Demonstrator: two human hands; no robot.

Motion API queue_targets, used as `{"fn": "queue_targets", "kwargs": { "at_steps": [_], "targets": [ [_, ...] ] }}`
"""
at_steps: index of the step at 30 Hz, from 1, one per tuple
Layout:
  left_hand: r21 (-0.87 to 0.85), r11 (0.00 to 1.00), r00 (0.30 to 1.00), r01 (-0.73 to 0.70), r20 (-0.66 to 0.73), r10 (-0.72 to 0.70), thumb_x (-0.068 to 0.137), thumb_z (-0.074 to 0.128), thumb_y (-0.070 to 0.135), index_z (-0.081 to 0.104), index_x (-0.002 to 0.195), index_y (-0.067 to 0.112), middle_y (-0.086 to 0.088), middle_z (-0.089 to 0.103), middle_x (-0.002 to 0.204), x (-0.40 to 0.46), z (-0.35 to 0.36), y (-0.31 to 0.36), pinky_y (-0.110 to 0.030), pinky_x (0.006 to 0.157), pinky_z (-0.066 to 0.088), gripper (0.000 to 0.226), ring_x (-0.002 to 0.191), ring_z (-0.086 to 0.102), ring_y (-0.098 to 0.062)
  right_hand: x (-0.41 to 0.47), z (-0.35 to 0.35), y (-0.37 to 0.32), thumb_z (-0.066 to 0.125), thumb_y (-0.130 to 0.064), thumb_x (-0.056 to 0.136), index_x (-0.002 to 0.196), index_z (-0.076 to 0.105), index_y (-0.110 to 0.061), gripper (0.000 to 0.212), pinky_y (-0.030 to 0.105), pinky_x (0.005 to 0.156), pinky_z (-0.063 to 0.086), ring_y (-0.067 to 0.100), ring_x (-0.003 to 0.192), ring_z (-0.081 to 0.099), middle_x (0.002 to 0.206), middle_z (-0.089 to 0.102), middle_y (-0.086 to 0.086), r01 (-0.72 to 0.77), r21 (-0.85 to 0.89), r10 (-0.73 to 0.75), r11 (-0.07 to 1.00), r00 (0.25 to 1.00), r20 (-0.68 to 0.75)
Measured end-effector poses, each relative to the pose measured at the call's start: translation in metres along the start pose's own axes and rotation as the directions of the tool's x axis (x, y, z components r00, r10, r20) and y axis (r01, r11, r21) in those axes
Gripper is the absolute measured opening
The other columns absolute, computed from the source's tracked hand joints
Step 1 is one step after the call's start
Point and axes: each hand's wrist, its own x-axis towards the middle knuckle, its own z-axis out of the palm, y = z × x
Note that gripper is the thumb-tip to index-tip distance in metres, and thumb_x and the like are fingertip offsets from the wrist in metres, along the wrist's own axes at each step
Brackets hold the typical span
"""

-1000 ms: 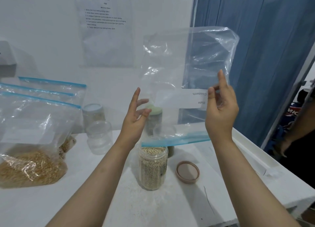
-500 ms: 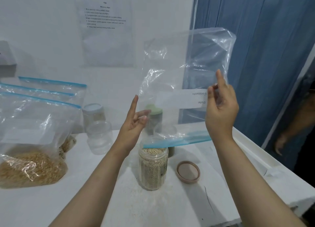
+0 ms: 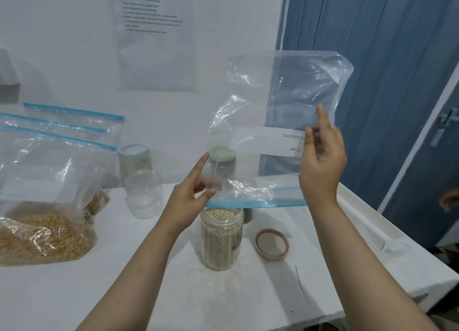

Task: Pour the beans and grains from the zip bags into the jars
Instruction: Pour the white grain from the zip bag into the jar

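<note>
At the far left, three zip bags stand one behind another, their blue seals stacked in steps. The front bag [image 3: 47, 206] is cut off by the picture's edge and holds golden grain; what the two behind it hold is mostly hidden, only a little grain showing low down. Beside them stand two jars: a capped jar [image 3: 134, 161] at the back, its contents hard to make out, and a clear jar [image 3: 144, 194] in front of it. The left hand [image 3: 192, 196] pinches the lower left edge of an upturned zip bag [image 3: 280, 122], thumb and fingers closed on the plastic. This bag looks empty and hangs seal-down just above the open jar [image 3: 221, 238], which is filled nearly to the brim with pale beans. A green-lidded jar [image 3: 221, 154] shows blurred through the plastic. That makes four jars. One brown lid [image 3: 272, 244] lies on the white table [image 3: 74, 293], right of the filled jar. The right hand [image 3: 321, 156] grips the bag's right edge; the printed sheet [image 3: 155, 32] on the wall is unreadable.
</note>
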Motion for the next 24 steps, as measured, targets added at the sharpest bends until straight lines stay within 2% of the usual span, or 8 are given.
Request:
{"fn": "queue_targets", "kwargs": {
  "at_steps": [3, 6, 11, 13, 16, 19, 21, 24],
  "targets": [
    [0.006, 0.999, 0.997, -0.047, -0.053, 0.048, 0.092, 0.067, 0.006, 0.029, 0.151, 0.042, 0.012, 0.067, 0.091, 0.001, 0.003, -0.001, -0.006, 0.088, 0.044, 0.079, 0.088, 0.063, 0.001, 0.001, -0.001, -0.003, 0.052, -0.011, 0.103, 0.144, 0.049, -0.023, 0.043, 0.02, 0.084, 0.047, 0.002, 0.089, 0.051, 0.093, 0.047, -0.015, 0.017, 0.012, -0.017, 1.0, 0.999, 0.03],
    [0.039, 0.995, 0.995, -0.087, -0.047, 0.088, 0.09, 0.069, 0.006, 0.03, 0.145, 0.05, 0.012, 0.064, 0.089, 0.004, 0.003, -0.001, -0.008, 0.08, 0.045, 0.081, 0.075, 0.058, -0.001, 0.002, -0.002, -0.005, 0.052, -0.011, 0.103, 0.144, 0.05, -0.016, 0.042, 0.016, 0.083, 0.045, -0.001, 0.088, 0.051, 0.093, 0.048, -0.014, 0.015, 0.027, -0.016, 1.0, 1.0, 0.021],
    [0.119, 0.979, 0.986, -0.168, 0.033, 0.165, 0.094, 0.064, 0.006, 0.037, 0.14, 0.055, 0.008, 0.063, 0.09, 0.006, 0.002, -0.007, -0.028, 0.085, 0.053, 0.073, 0.083, 0.06, -0.012, 0.002, 0.0, -0.006, 0.053, -0.008, 0.102, 0.144, 0.049, -0.017, 0.043, 0.019, 0.082, 0.044, 0.002, 0.085, 0.048, 0.092, 0.047, -0.014, 0.044, 0.026, -0.044, 0.999, 0.999, 0.011],
    [0.131, 0.975, 0.982, -0.178, 0.08, 0.169, 0.096, 0.06, 0.006, 0.034, 0.143, 0.056, 0.003, 0.063, 0.095, 0.006, -0.001, -0.009, -0.033, 0.088, 0.053, 0.073, 0.088, 0.06, -0.015, 0.003, 0.0, -0.005, 0.052, -0.009, 0.102, 0.145, 0.049, -0.019, 0.043, 0.021, 0.082, 0.045, 0.002, 0.085, 0.048, 0.092, 0.047, -0.013, 0.049, 0.02, -0.049, 0.999, 0.999, 0.009],
    [0.131, 0.978, 0.98, -0.164, 0.138, 0.146, 0.095, 0.056, 0.003, 0.028, 0.146, 0.059, 0.0, 0.064, 0.108, 0.004, -0.007, -0.009, -0.032, 0.094, 0.052, 0.08, 0.093, 0.061, -0.017, 0.004, 0.0, -0.006, 0.052, -0.01, 0.103, 0.145, 0.048, -0.02, 0.043, 0.019, 0.082, 0.044, 0.0, 0.086, 0.049, 0.092, 0.048, -0.012, 0.047, 0.021, -0.047, 0.999, 0.999, 0.008],
    [0.167, 0.97, 0.974, -0.175, 0.175, 0.145, 0.091, 0.061, 0.008, 0.02, 0.149, 0.058, 0.006, 0.061, 0.121, 0.002, -0.01, -0.006, -0.033, 0.099, 0.051, 0.087, 0.095, 0.063, -0.018, 0.005, 0.0, -0.007, 0.052, -0.008, 0.103, 0.145, 0.048, -0.016, 0.044, 0.014, 0.081, 0.042, -0.002, 0.086, 0.049, 0.093, 0.049, -0.003, 0.054, 0.022, -0.054, 0.998, 0.999, -0.003],
    [0.179, 0.965, 0.97, -0.191, 0.182, 0.158, 0.091, 0.065, 0.008, 0.015, 0.148, 0.06, 0.012, 0.058, 0.129, 0.001, -0.009, -0.003, -0.03, 0.097, 0.052, 0.092, 0.092, 0.065, -0.016, 0.006, 0.0, -0.007, 0.051, -0.007, 0.103, 0.145, 0.048, -0.014, 0.043, 0.013, 0.081, 0.041, -0.002, 0.085, 0.049, 0.094, 0.049, 0.004, 0.059, 0.009, -0.059, 0.998, 0.998, -0.006],
    [0.221, 0.957, 0.972, -0.189, 0.179, 0.151, 0.091, 0.067, 0.008, 0.012, 0.146, 0.064, 0.019, 0.054, 0.134, 0.002, -0.008, -0.003, -0.028, 0.092, 0.052, 0.096, 0.086, 0.064, -0.013, 0.007, -0.001, -0.006, 0.051, -0.008, 0.103, 0.146, 0.048, -0.015, 0.044, 0.015, 0.082, 0.043, -0.002, 0.085, 0.049, 0.095, 0.049, 0.004, 0.052, -0.008, -0.052, 0.999, 0.999, -0.003]
  ]
}}
